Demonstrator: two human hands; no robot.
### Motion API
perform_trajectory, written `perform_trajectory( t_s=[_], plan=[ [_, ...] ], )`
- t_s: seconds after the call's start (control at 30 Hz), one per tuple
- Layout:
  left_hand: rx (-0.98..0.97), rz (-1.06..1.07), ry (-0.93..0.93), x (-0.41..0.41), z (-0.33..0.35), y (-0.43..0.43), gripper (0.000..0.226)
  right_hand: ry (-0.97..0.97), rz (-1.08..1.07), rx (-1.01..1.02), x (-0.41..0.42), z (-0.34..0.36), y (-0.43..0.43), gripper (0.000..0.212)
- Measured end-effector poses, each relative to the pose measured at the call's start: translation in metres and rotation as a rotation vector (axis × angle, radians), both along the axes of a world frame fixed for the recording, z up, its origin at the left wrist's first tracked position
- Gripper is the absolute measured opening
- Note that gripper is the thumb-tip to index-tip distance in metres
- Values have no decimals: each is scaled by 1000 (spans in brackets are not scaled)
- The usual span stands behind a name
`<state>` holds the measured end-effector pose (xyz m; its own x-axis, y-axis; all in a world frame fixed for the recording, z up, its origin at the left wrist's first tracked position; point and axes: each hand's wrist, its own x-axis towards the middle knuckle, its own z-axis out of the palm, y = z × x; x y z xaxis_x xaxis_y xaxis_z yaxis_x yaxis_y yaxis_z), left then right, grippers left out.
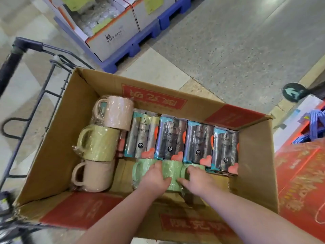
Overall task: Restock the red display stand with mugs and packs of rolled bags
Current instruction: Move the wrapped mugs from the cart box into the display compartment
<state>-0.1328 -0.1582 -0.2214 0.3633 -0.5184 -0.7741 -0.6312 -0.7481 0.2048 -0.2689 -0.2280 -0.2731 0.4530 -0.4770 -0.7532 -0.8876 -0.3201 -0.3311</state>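
An open cardboard box [52,147] sits on a trolley. Inside, along the left, lie three wrapped mugs: a pink mug [116,112], a yellow-green mug [99,142] and a beige mug [94,175]. Several packs of rolled bags [175,138] stand in a row across the middle. In front of them lie two light green mugs [173,170], wrapped in film. My left hand [154,178] grips the left green mug from above. My right hand [197,178] grips the right green mug. Both hands are inside the box.
The trolley's dark metal frame [35,81] rises at the left. Boxed goods on blue pallets [133,46] stand ahead on the floor. A red carton [299,182] sits close on the right. A green floor arrow [292,92] shows at right.
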Motion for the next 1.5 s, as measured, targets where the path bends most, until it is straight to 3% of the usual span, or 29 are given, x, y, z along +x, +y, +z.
perform_trajectory(
  t_s=[0.3, 0.47, 0.7, 0.87, 1.23, 1.4, 1.5],
  plan=[
    [37, 21, -46, -5, -16, -14, 69, 76, -55, -52, -3, -8, -5, 57],
    [128, 37, -116, -9, -24, -16, 51, 164, -39, 3, -15, -6, -3, 44],
    [132, 24, -154, -19, -32, -24, 35, 261, -111, -2, -38, -8, -3, 42],
    [135, 24, -161, -20, -34, -22, 50, 217, -101, -22, -53, -15, -11, 34],
    [40, 55, -89, -14, -21, -11, 32, 110, -116, 13, -76, -3, -20, 28],
    [-54, 50, -24, -12, -10, -3, 29, 69, -230, 6, -83, 17, -14, 24],
    [-90, 30, 10, -14, 3, -3, 11, 49, -311, -22, -85, 33, -9, 17]
  ],
)
